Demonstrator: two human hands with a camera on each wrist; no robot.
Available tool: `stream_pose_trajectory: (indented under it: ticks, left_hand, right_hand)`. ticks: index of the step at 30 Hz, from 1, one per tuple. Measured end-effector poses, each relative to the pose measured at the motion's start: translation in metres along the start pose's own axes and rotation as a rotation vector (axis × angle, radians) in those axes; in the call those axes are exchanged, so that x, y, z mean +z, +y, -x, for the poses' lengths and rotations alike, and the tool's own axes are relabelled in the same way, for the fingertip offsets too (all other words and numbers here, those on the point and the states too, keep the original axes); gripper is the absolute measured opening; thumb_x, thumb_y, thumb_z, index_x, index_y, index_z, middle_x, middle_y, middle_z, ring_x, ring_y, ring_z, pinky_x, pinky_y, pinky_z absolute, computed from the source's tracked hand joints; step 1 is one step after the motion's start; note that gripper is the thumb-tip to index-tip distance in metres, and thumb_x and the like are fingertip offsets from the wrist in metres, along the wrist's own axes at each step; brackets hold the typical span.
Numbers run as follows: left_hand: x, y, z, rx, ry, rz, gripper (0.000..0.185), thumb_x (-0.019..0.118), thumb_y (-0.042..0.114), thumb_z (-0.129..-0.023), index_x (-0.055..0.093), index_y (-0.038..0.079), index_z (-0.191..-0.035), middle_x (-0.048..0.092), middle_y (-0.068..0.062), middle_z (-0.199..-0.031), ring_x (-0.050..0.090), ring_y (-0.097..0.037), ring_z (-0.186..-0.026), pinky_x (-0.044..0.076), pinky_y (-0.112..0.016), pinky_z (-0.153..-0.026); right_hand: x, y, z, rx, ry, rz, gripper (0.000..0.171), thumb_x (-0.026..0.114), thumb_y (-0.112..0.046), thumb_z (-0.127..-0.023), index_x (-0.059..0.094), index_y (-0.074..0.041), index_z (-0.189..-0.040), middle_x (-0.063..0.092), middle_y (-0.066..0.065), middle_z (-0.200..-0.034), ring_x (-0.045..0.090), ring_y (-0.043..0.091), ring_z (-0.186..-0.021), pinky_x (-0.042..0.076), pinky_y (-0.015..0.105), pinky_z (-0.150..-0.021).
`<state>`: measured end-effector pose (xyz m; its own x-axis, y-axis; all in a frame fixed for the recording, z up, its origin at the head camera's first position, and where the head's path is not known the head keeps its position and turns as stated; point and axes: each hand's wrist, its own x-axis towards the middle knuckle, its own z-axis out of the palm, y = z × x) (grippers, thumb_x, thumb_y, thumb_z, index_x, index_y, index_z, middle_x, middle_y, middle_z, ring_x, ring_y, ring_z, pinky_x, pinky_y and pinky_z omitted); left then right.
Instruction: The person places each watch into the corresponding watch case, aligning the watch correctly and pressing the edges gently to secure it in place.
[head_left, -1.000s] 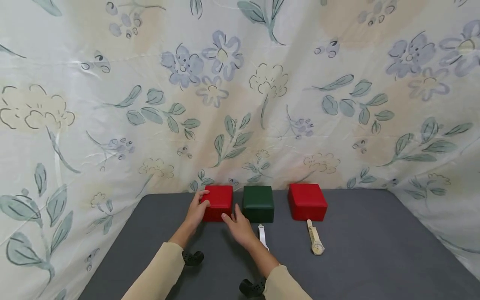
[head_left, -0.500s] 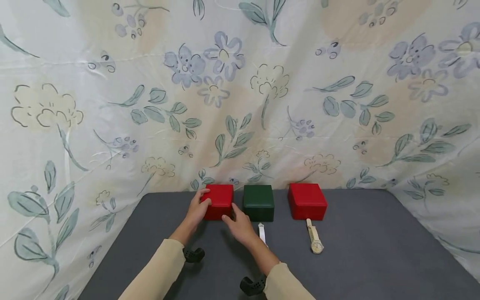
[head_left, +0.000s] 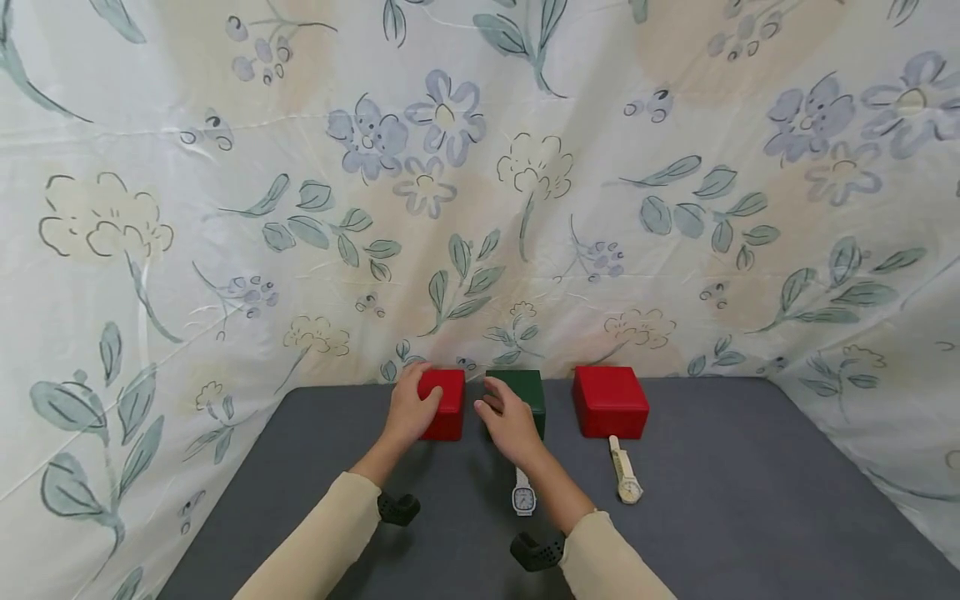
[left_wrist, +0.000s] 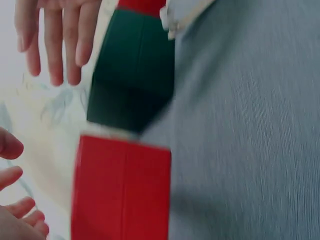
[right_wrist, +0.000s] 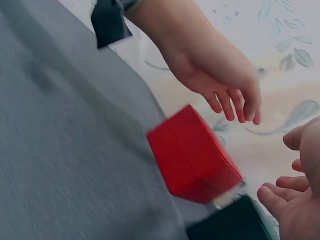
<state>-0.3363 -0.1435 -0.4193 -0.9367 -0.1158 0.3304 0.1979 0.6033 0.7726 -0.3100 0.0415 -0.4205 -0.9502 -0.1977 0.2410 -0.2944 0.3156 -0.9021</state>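
Note:
Both hands are raised by the left red box (head_left: pixel 450 408), fingers loosely bent and holding nothing. My left hand (head_left: pixel 409 410) hovers over its left side; the right wrist view shows a gap between that hand (right_wrist: pixel 215 70) and the red box (right_wrist: pixel 192 155). In the head view my right hand (head_left: pixel 513 423) is in front of the green box (head_left: pixel 525 383) and hides part of it. The left wrist view has the right hand's fingers (left_wrist: pixel 62 42) spread straight. A white-strapped watch (head_left: pixel 523 498) lies below the right hand.
Farther right, a second red box (head_left: pixel 611 402) stands at the back of the grey table (head_left: pixel 720 500), with a cream-and-gold watch (head_left: pixel 627 479) in front of it. A floral cloth (head_left: pixel 465 208) hangs directly behind the boxes.
Both hands have come up off the left red box. The right hand has shifted right and up, in front of the green box, and the white watch's face now shows.

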Motion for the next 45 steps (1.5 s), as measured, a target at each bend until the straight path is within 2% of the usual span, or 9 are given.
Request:
stream_pose_trajectory:
  ticks: [5, 11, 15, 20, 26, 31, 35, 39, 45]
  left_hand:
    - [0.022, 0.015, 0.005, 0.111, -0.060, 0.060, 0.043, 0.061, 0.013, -0.091, 0.054, 0.013, -0.134, 0.047, -0.012, -0.145, 0.048, -0.032, -0.129, 0.046, -0.051, -0.102]
    - [0.052, 0.022, 0.013, 0.135, -0.162, 0.115, 0.050, 0.062, 0.011, -0.091, 0.048, 0.009, -0.139, 0.040, -0.014, -0.150, 0.041, -0.032, -0.137, 0.043, -0.050, -0.106]
    - [0.066, 0.024, 0.016, 0.109, -0.204, 0.076, 0.055, 0.061, 0.014, -0.091, 0.043, 0.008, -0.143, 0.035, -0.016, -0.153, 0.034, -0.035, -0.141, 0.037, -0.057, -0.109]
    - [0.079, 0.020, 0.015, 0.056, -0.230, 0.047, 0.063, 0.063, 0.016, -0.090, 0.036, 0.007, -0.147, 0.033, -0.016, -0.154, 0.036, -0.036, -0.139, 0.036, -0.057, -0.109]
    - [0.089, 0.014, 0.016, -0.061, -0.274, 0.089, 0.072, 0.062, 0.021, -0.091, 0.025, 0.008, -0.151, 0.035, -0.015, -0.154, 0.041, -0.034, -0.135, 0.038, -0.056, -0.109]
    - [0.092, 0.011, 0.016, -0.035, -0.309, 0.093, 0.078, 0.062, 0.017, -0.092, 0.016, 0.004, -0.153, 0.034, -0.018, -0.154, 0.041, -0.035, -0.136, 0.037, -0.054, -0.110]
    - [0.091, 0.011, 0.016, -0.014, -0.325, 0.086, 0.081, 0.060, 0.018, -0.094, 0.009, 0.001, -0.154, 0.029, -0.018, -0.157, 0.036, -0.035, -0.141, 0.033, -0.055, -0.113]
    - [0.089, 0.013, 0.014, -0.033, -0.334, 0.089, 0.080, 0.056, 0.026, -0.097, 0.006, 0.002, -0.154, 0.022, -0.017, -0.160, 0.027, -0.034, -0.146, 0.027, -0.056, -0.115]
    - [0.091, 0.024, 0.011, -0.126, -0.316, 0.067, 0.079, 0.051, 0.039, -0.099, 0.010, 0.002, -0.154, 0.025, -0.018, -0.158, 0.028, -0.035, -0.145, 0.029, -0.057, -0.114]
  right_hand:
    - [-0.022, 0.008, -0.003, -0.030, 0.124, 0.051, 0.045, 0.057, -0.017, -0.097, 0.047, -0.009, -0.141, 0.051, 0.015, -0.143, 0.054, 0.032, -0.128, 0.047, 0.046, -0.102]
    - [-0.036, 0.027, -0.002, -0.031, 0.222, 0.139, 0.042, 0.058, -0.013, -0.096, 0.051, -0.007, -0.137, 0.054, 0.016, -0.141, 0.052, 0.034, -0.130, 0.042, 0.049, -0.107]
    - [-0.040, 0.040, 0.000, -0.012, 0.245, 0.186, 0.043, 0.059, -0.014, -0.095, 0.051, -0.007, -0.137, 0.050, 0.016, -0.145, 0.047, 0.034, -0.134, 0.038, 0.052, -0.109]
    - [-0.041, 0.055, -0.001, 0.046, 0.230, 0.208, 0.048, 0.060, -0.016, -0.094, 0.048, -0.007, -0.139, 0.038, 0.018, -0.153, 0.037, 0.036, -0.140, 0.032, 0.056, -0.112]
    - [-0.041, 0.069, -0.003, 0.143, 0.188, 0.194, 0.063, 0.060, -0.026, -0.095, 0.033, -0.010, -0.149, 0.043, 0.020, -0.148, 0.045, 0.037, -0.133, 0.040, 0.055, -0.106]
    - [-0.041, 0.076, -0.003, 0.164, 0.164, 0.180, 0.077, 0.066, -0.034, -0.090, 0.027, -0.009, -0.152, 0.044, 0.020, -0.148, 0.048, 0.039, -0.130, 0.042, 0.056, -0.103]
    - [-0.042, 0.081, -0.004, 0.129, 0.165, 0.110, 0.085, 0.074, -0.025, -0.085, 0.025, -0.003, -0.151, 0.040, 0.021, -0.151, 0.044, 0.036, -0.136, 0.041, 0.051, -0.108]
    - [-0.041, 0.084, -0.005, 0.115, 0.182, 0.081, 0.083, 0.076, -0.018, -0.083, 0.029, 0.002, -0.148, 0.041, 0.022, -0.149, 0.043, 0.034, -0.136, 0.041, 0.046, -0.107]
    - [-0.037, 0.086, -0.003, 0.155, 0.289, 0.016, 0.065, 0.070, -0.004, -0.086, 0.040, 0.003, -0.143, 0.049, 0.024, -0.143, 0.051, 0.036, -0.130, 0.044, 0.045, -0.104]
